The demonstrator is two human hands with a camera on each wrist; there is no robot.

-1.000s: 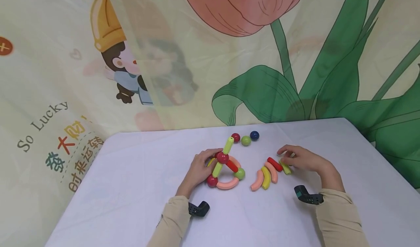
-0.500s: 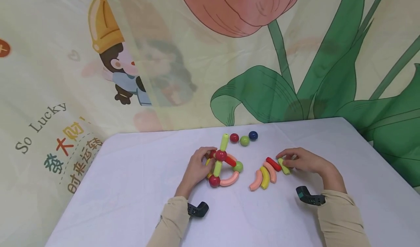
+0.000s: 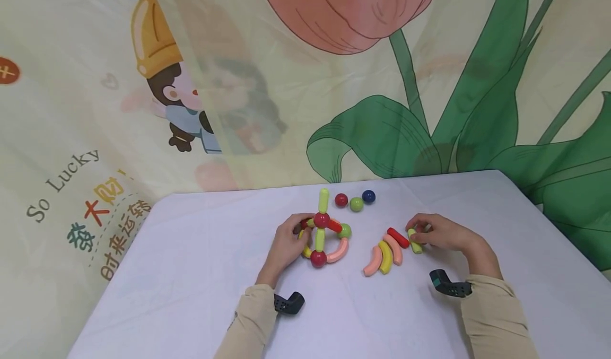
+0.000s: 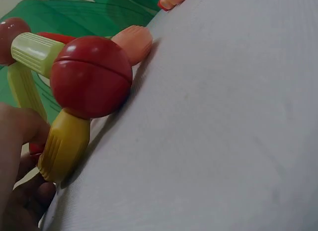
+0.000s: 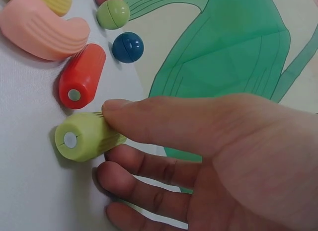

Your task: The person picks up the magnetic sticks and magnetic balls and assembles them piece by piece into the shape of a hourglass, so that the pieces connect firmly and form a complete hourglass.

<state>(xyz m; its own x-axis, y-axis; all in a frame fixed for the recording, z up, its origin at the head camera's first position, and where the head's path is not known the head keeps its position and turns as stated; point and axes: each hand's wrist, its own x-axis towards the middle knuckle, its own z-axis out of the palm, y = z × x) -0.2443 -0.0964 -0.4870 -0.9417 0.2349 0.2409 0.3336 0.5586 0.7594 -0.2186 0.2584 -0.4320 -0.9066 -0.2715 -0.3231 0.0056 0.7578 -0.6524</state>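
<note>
Pinching a light green rod (image 3: 415, 241) between thumb and fingers, the right hand (image 3: 441, 233) holds it low over the counter (image 3: 191, 274); the right wrist view shows the thumb on top of the ribbed rod (image 5: 87, 136) and the fingers curled beneath, the sort of grip that keeps a short round piece from rolling. Just left of it lie a red rod (image 3: 398, 237) and three curved pieces side by side, pink (image 3: 394, 249), yellow (image 3: 384, 257) and pink (image 3: 373, 262), set close together within easy reach. The left hand (image 3: 286, 245) grips the near side of a built figure (image 3: 324, 237) of rods, arcs and balls, apparently steadying it, since it stands tilted up from the counter on a red ball (image 4: 90, 76) in the left wrist view. Behind, three loose balls, red (image 3: 341, 200), green (image 3: 356, 204) and blue (image 3: 368, 196), sit in a row near the counter's far edge.
</note>
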